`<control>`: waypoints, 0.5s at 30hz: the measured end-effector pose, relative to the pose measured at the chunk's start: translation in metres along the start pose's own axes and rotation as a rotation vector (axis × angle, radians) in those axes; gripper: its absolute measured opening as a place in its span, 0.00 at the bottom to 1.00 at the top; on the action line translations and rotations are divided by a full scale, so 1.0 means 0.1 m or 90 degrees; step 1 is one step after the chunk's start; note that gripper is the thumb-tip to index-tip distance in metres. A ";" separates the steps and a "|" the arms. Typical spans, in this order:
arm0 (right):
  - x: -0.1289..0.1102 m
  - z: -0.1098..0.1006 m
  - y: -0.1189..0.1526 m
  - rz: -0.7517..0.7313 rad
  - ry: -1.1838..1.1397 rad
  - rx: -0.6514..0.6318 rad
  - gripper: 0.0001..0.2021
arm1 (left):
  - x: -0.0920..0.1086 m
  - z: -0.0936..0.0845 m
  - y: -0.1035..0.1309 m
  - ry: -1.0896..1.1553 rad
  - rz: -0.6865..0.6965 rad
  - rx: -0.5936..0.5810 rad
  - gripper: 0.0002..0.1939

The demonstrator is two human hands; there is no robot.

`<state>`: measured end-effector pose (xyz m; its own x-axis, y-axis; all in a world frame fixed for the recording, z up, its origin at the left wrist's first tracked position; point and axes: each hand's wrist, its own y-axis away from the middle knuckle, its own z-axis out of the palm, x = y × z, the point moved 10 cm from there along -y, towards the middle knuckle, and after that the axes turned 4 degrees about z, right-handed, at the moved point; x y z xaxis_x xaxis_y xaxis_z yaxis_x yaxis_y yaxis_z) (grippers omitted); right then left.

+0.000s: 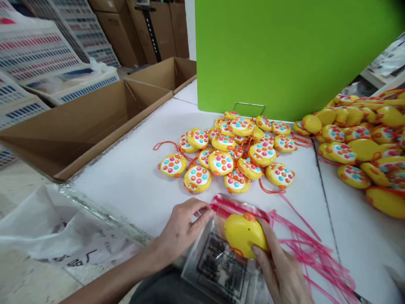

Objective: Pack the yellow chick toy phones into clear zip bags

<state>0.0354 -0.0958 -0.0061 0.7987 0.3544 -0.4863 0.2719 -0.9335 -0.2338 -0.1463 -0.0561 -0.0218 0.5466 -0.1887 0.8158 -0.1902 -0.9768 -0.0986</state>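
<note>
My right hand [278,261] grips a yellow duck-shaped toy [242,234], its plain back up and an orange tip at the top. The toy is over a clear plastic bag [202,270] with a pink top strip and a black printed block; I cannot tell whether it is partly inside. With thumb and fingers, my left hand [186,228] pinches the bag's upper left edge. Beyond my hands lies a pile of similar toys [221,162], white-faced with coloured dots and orange cords.
More toys [357,147] are heaped at the right. Pink plastic strips [316,249] lie beside my right hand. A green board [278,55] stands behind the pile. Open cardboard boxes [95,114] line the left table edge, with white crates [38,50] beyond and a white sack [63,232] below.
</note>
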 end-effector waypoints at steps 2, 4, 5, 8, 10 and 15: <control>-0.02 0.05 0.01 -0.023 -0.003 -0.019 0.28 | -0.14 0.16 -0.01 0.101 -0.105 -0.084 0.10; -0.02 0.12 0.02 -0.032 -0.013 -0.062 0.27 | -0.16 0.33 -0.01 0.200 -0.136 -0.140 0.09; -0.01 0.16 0.02 -0.028 -0.010 -0.086 0.25 | -0.15 0.40 -0.01 0.235 -0.138 -0.150 0.09; -0.01 0.28 0.02 -0.032 0.036 -0.160 0.17 | -0.14 0.49 -0.02 0.300 -0.148 -0.133 0.09; -0.07 0.37 0.02 -0.062 0.063 -0.205 0.18 | -0.15 0.53 -0.02 0.333 -0.166 -0.129 0.10; -0.21 0.24 -0.13 -0.069 0.122 -0.092 0.18 | -0.14 0.59 0.00 0.390 -0.190 -0.168 0.08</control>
<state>0.0020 -0.0894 -0.0131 0.8437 0.4492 -0.2937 0.4247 -0.8934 -0.1465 -0.1058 -0.0598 -0.0665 0.0660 0.2479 0.9665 -0.3368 -0.9063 0.2555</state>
